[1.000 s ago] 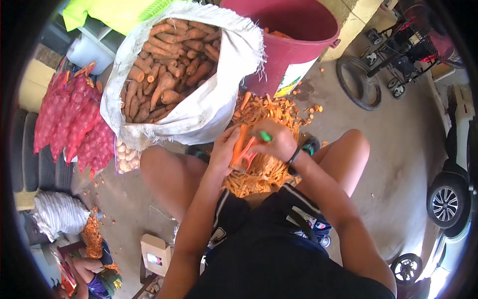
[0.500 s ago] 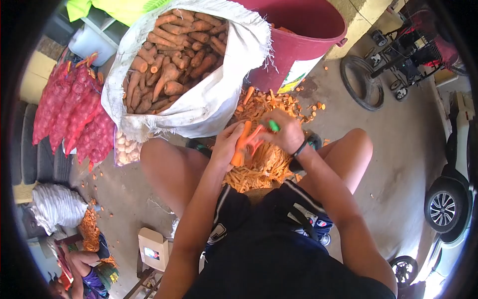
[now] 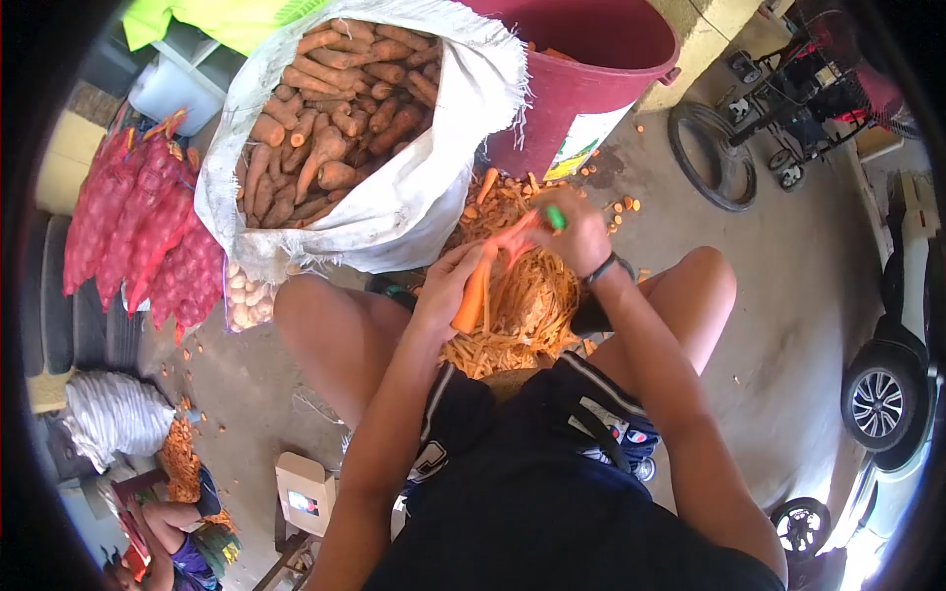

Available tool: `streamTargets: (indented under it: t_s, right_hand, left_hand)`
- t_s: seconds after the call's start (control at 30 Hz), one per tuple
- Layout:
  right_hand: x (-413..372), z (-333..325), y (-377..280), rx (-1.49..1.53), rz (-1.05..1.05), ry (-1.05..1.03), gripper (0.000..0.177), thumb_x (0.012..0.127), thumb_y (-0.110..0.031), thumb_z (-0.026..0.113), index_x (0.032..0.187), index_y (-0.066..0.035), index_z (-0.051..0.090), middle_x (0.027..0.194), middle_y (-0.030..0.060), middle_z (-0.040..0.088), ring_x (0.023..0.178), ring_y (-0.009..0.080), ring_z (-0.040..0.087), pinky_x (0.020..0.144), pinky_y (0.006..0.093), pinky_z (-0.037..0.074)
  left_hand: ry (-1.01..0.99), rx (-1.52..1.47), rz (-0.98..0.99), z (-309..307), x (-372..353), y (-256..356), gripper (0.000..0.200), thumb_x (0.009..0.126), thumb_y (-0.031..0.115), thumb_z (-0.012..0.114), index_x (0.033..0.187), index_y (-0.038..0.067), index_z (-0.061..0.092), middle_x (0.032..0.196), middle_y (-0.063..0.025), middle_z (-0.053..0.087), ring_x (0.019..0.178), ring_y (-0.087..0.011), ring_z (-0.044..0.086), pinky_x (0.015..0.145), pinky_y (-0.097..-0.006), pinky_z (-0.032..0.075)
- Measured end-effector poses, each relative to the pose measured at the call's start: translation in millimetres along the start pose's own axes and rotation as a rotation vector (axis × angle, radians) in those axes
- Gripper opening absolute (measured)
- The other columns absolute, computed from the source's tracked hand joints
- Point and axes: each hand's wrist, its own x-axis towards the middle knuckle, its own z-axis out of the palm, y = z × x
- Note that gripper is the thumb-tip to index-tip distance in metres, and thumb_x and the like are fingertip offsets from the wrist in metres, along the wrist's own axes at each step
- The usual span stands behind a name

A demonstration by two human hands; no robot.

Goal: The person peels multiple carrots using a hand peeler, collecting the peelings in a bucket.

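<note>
My left hand [image 3: 448,286] is closed around a peeled orange carrot [image 3: 472,298], held at a slant between my knees. In my right hand [image 3: 577,231] is a peeler with a green end [image 3: 556,217]; its reddish-orange part, blurred by motion, reaches toward the top of the carrot. Beneath both hands lies a heap of carrot peelings [image 3: 527,305] on the floor. Just ahead stands a white woven sack [image 3: 394,231] full of unpeeled carrots [image 3: 340,118].
Behind the sack is a dark red bin [image 3: 601,89]. Red mesh bags of onions [image 3: 148,217] stand at left. A cardboard box [image 3: 305,492] and another seated person [image 3: 168,532] are lower left. At right are a loose tyre [image 3: 711,158] and a car wheel [image 3: 877,402].
My right hand has moved slightly right and up, carrying the peeler toward the carrot's far end. My left hand still grips the carrot. The view has shifted a little.
</note>
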Motion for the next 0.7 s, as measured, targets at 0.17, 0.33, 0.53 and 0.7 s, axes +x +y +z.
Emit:
streamTargets:
  t_s: [0.17, 0.33, 0.53, 0.7]
  right_hand:
    - [0, -3, 20, 0.127, 0.116, -0.017, 0.046, 0.067, -0.024, 0.092, 0.102, -0.005, 0.069, 0.090, 0.0129, 0.068, 0.076, 0.0279, 0.068, 0.068, 0.0367, 0.056]
    - [-18, 7, -34, 0.132, -0.101, -0.248, 0.044, 0.068, -0.026, 0.091, 0.100, -0.005, 0.068, 0.091, 0.0117, 0.068, 0.079, 0.0278, 0.068, 0.071, 0.0368, 0.056]
    - [15, -11, 20, -0.091, 0.144, 0.097, 0.047, 0.068, -0.026, 0.090, 0.103, -0.005, 0.067, 0.097, 0.0134, 0.068, 0.087, 0.0301, 0.069, 0.078, 0.0406, 0.056]
    - [-13, 5, -30, 0.252, -0.123, -0.140, 0.047, 0.068, -0.022, 0.092, 0.104, -0.006, 0.067, 0.095, 0.0122, 0.067, 0.083, 0.0257, 0.068, 0.073, 0.0378, 0.055]
  left_hand:
    - [-0.075, -0.137, -0.006, -4, 3, 6, 0.033, 0.104, 0.026, 0.055, 0.128, 0.004, 0.060, 0.093, -0.0034, 0.064, 0.073, -0.0103, 0.062, 0.062, -0.0261, 0.054]
    - [0.059, -0.198, -0.035, 14, -4, 10, 0.030, 0.104, 0.021, 0.055, 0.125, 0.001, 0.060, 0.095, -0.0054, 0.066, 0.070, -0.0107, 0.063, 0.060, -0.0263, 0.055]
    - [-0.029, -0.103, -0.072, -1, -5, 9, 0.035, 0.103, 0.028, 0.057, 0.130, 0.005, 0.058, 0.095, -0.0039, 0.064, 0.076, -0.0110, 0.062, 0.064, -0.0264, 0.054]
    - [-0.043, -0.209, -0.024, -2, 8, 4, 0.034, 0.104, 0.028, 0.055, 0.131, 0.007, 0.057, 0.100, -0.0055, 0.065, 0.081, -0.0115, 0.064, 0.068, -0.0260, 0.054]
